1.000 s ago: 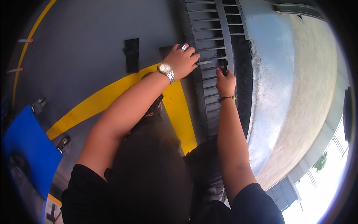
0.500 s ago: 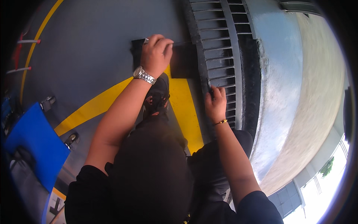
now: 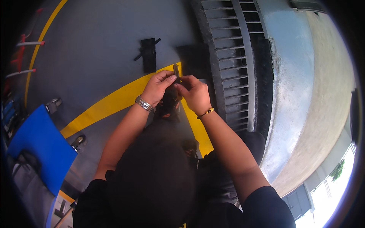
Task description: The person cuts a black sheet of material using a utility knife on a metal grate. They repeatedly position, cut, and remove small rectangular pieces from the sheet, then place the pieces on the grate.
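Both my hands meet above a dark shoe (image 3: 170, 104). My left hand (image 3: 156, 86) pinches a slim dark utility knife (image 3: 176, 70) between thumb and fingers, its narrow tip pointing away from me. On the knife's other side, my right hand (image 3: 194, 93) closes its thumb and fingers on the lower part. The grip hides much of the handle. Beyond my hands, a small black rectangular piece (image 3: 148, 57) lies on the floor, with narrow black strips (image 3: 157, 41) sticking out at its sides. A larger black sheet (image 3: 195, 60) lies to the right, beside the grating.
A metal floor grating (image 3: 232, 60) runs along the right, next to a blue-and-beige wall (image 3: 292, 76). Yellow lines (image 3: 102, 102) mark the grey floor (image 3: 102, 41). At left are a blue panel on casters (image 3: 42, 144) and a red frame with pale bars (image 3: 30, 43).
My left hand has drawn back from the small black piece, uncovering it and its strips. My right hand has moved left from the grating with the knife, and both hands now hold it.
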Motion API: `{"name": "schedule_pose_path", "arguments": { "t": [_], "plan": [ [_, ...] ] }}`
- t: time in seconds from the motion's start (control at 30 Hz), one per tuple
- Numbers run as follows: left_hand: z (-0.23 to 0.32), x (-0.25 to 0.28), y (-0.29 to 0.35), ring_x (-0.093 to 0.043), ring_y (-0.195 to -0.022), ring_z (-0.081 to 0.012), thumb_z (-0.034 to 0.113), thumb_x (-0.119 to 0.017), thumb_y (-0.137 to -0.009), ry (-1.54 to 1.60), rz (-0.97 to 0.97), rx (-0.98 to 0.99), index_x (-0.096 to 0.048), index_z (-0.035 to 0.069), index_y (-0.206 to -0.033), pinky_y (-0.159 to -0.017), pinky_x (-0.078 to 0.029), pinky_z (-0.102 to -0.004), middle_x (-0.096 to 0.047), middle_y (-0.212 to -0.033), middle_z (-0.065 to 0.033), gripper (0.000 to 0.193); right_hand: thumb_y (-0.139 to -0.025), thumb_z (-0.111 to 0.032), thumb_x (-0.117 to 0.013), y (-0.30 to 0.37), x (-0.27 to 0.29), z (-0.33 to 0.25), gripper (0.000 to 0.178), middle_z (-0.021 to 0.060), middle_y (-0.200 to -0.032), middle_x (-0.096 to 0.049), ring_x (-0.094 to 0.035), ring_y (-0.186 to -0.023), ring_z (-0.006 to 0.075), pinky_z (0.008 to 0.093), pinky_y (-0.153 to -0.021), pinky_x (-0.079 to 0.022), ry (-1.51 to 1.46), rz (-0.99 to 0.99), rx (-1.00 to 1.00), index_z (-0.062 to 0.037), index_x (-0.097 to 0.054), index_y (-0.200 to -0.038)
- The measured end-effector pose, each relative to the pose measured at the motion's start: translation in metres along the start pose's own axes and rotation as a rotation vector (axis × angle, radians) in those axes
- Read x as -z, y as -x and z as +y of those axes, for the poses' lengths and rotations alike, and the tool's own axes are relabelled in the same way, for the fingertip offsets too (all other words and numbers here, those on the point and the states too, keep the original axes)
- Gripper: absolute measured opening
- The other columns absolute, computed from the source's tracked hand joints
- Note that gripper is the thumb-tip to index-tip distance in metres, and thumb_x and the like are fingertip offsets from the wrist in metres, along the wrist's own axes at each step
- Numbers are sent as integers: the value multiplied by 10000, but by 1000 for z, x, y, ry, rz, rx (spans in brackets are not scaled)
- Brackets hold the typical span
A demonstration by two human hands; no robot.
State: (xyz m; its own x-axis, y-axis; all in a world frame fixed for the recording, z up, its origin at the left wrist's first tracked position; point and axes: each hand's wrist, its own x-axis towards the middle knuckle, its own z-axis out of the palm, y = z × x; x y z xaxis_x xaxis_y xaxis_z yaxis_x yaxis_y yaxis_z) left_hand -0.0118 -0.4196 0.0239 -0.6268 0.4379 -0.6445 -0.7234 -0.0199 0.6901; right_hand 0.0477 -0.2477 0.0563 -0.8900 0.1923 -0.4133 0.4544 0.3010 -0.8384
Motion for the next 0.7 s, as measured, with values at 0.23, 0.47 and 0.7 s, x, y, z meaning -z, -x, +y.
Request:
{"name": "schedule_pose_path", "arguments": {
  "t": [0.23, 0.47, 0.7],
  "plan": [
    [32, 49, -47, -681, -915, -280, 107, -547, -969, 174, 431, -102, -581, 36, -1043, -820, -566, -463, -635, -960, -93, 108, -891, -361, -750, -1, 0, 47, 401, 74, -772, -641, -613, -607, 168, 276, -519, -482, -813, 315, -998, -18, -622, -1054],
    [38, 75, -96, -678, -844, -236, 188, -729, -858, -943, 760, -158, -697, 25, -1107, -777, -544, -351, -704, -943, -106, 300, -885, -241, -765, -29, -7, 70, 267, -1, -688, -484, -462, -521, 111, 224, -449, -407, -1034, 360, -907, -77, -574, -973],
    [10, 61, -35, -607, -741, -146, 184, -760, -845, -1089, 648, -499, -673, 35, -1136, -687, -527, -300, -644, -1087, -74, 338, -1048, -227, -477, 31, 92, 40, 240, 38, -1044, -667, -669, -813, 156, 324, -632, -567, -876, 342, -519, -90, -552, -1230]
  ]
}}
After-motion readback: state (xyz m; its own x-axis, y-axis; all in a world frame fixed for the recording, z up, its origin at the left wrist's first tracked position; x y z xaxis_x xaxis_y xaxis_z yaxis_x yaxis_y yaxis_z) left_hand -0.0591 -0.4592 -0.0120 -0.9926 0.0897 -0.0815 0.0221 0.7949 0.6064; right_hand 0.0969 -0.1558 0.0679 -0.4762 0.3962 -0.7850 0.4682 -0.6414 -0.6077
